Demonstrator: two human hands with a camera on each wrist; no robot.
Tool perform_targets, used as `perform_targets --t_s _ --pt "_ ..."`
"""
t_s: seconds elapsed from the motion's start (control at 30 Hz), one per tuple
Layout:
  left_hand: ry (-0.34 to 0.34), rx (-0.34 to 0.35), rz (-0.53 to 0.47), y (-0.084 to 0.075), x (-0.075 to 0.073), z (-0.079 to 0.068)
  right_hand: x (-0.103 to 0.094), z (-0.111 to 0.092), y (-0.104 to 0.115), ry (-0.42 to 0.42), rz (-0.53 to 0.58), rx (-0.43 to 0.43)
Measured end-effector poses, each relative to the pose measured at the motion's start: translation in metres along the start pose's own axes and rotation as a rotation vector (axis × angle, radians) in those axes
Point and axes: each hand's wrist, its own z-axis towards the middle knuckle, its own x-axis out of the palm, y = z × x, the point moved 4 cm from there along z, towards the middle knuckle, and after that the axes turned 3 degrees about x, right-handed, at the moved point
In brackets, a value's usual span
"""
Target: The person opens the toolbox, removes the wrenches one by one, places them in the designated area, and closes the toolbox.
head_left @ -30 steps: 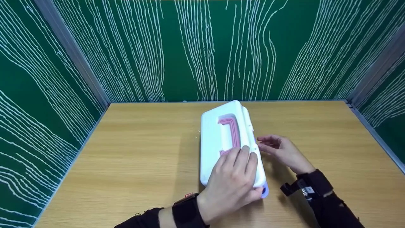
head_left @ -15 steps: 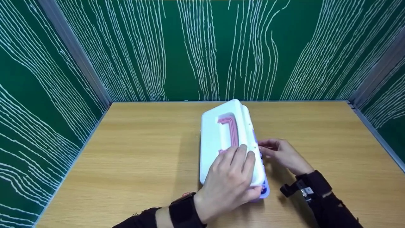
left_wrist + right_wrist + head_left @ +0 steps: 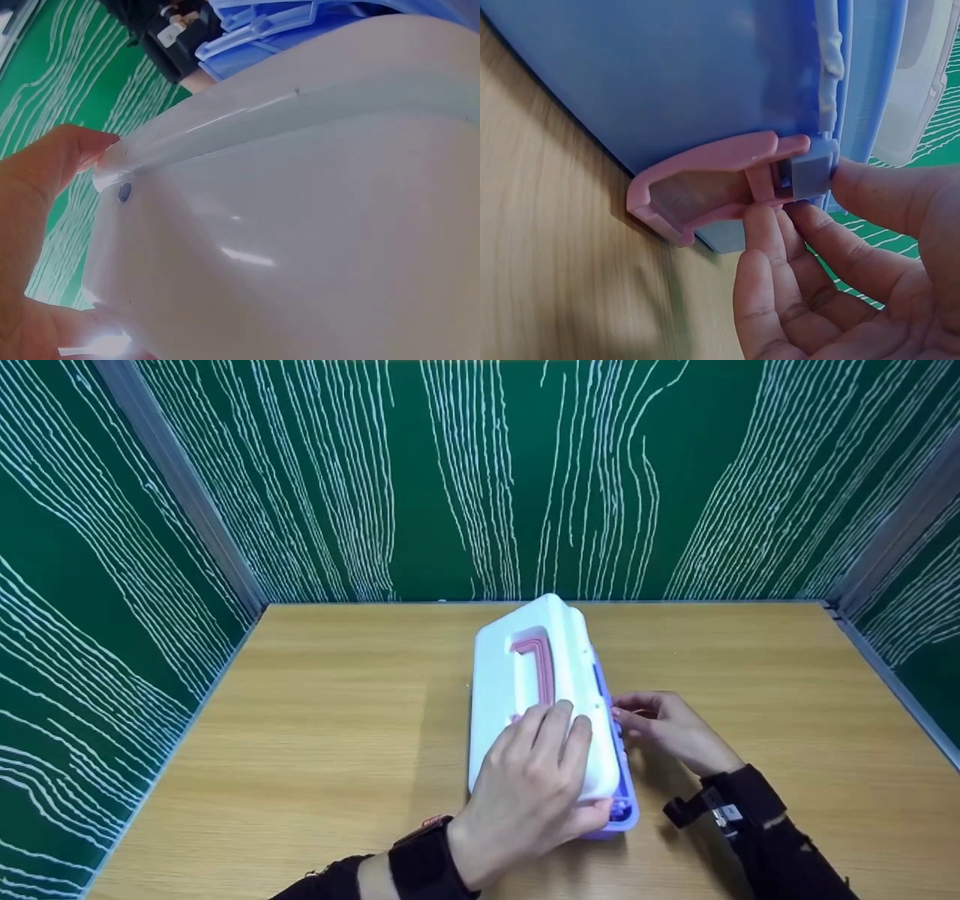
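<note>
A storage box stands lengthwise on the table, with a white lid over a purple-blue body. The lid, which carries a folded pink handle, is raised along its right side, baring a strip of the body's inside. My left hand holds the lid's near right corner, fingers on top and thumb at the edge. On the right side my right hand pinches the body's rim at a blue tab, fingertips against a pink latch that hangs unfastened. The box's contents are mostly hidden.
The wooden table runs back to green walls with wavy white lines. Grey metal posts stand at the corners. Each wrist wears a black strap with a small camera.
The lid has tilted up and shifted left with my left hand, widening the gap on the right. My right hand has moved slightly and stays by the box's side.
</note>
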Motion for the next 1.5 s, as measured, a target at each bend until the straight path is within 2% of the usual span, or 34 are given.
perform_targets --t_s 0.37,0.73,1.27,1.5 --pt "0.0 -0.024 -0.011 0.005 -0.003 -0.002 0.0 0.0 0.002 -0.009 -0.003 -0.004" --pt "-0.047 -0.038 -0.023 0.009 -0.009 -0.003 -0.001 0.0 0.005 -0.006 -0.006 -0.004" --pt "0.048 -0.078 -0.085 0.02 -0.016 -0.008 -0.001 0.002 0.0 -0.011 -0.035 0.054" --pt "0.048 -0.1 -0.097 0.025 -0.02 -0.01 -0.001 0.002 0.0 -0.009 -0.039 0.053"
